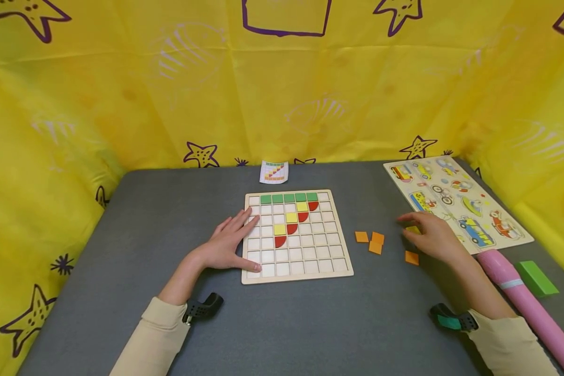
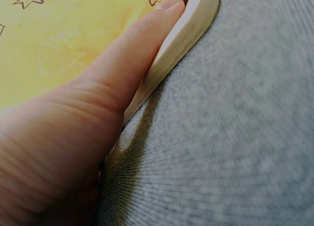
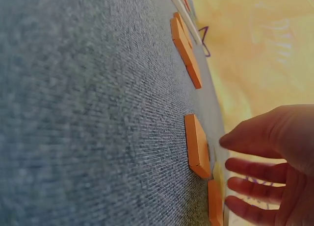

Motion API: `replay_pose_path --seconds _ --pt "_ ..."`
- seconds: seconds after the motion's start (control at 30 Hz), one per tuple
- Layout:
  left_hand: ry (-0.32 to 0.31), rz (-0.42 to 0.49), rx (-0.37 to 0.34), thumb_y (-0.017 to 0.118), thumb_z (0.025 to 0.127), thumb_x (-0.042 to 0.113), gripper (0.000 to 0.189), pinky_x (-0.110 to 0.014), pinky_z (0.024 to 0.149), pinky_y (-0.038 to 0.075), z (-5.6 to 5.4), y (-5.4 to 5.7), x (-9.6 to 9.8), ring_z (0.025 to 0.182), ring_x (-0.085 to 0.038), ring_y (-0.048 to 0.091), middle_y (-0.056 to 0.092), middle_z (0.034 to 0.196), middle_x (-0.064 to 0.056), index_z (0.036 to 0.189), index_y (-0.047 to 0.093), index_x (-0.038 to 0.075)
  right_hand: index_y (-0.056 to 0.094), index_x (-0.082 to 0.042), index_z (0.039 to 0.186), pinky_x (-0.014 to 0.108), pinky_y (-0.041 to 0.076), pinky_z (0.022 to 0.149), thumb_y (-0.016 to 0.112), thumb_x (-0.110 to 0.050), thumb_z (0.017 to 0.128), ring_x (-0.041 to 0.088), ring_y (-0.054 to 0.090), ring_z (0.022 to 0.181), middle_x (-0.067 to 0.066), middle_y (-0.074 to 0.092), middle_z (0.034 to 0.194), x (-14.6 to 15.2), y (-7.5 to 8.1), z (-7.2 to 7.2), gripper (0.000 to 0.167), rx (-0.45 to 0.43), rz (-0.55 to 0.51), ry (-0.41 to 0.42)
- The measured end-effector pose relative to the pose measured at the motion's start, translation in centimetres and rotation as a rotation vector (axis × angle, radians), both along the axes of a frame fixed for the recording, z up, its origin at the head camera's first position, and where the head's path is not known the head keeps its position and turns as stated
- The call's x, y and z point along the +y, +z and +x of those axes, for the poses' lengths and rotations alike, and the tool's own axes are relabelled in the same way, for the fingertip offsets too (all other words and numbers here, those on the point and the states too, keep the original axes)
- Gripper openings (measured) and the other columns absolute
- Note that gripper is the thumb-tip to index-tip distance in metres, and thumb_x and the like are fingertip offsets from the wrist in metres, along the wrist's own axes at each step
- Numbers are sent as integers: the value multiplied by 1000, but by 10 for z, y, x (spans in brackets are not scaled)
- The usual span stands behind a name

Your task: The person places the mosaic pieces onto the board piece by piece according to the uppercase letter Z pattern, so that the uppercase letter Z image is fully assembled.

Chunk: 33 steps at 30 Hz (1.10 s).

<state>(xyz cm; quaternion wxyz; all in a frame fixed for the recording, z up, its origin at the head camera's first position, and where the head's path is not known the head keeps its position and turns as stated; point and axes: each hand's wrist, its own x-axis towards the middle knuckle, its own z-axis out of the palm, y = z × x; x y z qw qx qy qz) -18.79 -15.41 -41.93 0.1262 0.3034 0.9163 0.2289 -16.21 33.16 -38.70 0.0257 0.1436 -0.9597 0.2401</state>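
Nearby, two beige sleeves reach over the grey table, a black strap at the left wrist. A pink tube lies beside the right forearm, a green block next to it. The left hand is spread wide on the left side of the gridded board – thumb and fingertips on its edge, nothing pinched. The right hand has thumb and fingers well parted and holds nothing; it is near a yellow tile and the loose orange tiles, right of the board. On the board, red quarter-rounds and yellow squares step diagonally up towards five green squares in the far row. Farther off are a picture board of vehicles, a small patterned card – and the yellow curtain.
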Motion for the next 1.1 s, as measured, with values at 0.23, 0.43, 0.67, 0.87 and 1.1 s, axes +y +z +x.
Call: replay_pose_path --seconds 0.23,0.43,0.67,0.87,1.1 --pt "-3 9 2 76 73 62 117 -56 113 4 1 1 1 149 -31 -2 0 163 -13 157 15 10 65 5 115 47 46 76 71 0 83 34 57 89 21 64 105 -4 -1 -6 33 18 3 57" --pt "0 6 1 77 73 61 116 -56 113 4 1 2 1 149 -31 -2 0 163 -13 157 15 10 65 5 117 47 53 77 72 1 84 35 61 93 20 64 107 -14 -2 -9 34 19 -82 86" --pt "-1 7 9 76 73 62 116 -56 113 5 2 3 1 149 -31 -1 0 163 -13 157 15 11 65 4 117 48 50 76 71 -2 86 34 63 90 22 66 106 -15 -4 -13 32 -4 -51 37" --pt "-1 9 17 77 73 61 116 -55 113 5 2 4 1 149 -32 0 1 163 -13 157 16 10 66 2 117 44 52 79 72 -5 86 33 63 94 20 67 108 -16 -9 -15 32 -8 -80 38" --pt "-3 13 14 77 73 61 116 -55 113 5 2 4 2 149 -32 0 1 163 -14 157 16 9 67 1 116 41 50 77 73 -9 87 29 62 90 18 68 106 -20 -7 -14 31 -14 -73 26"
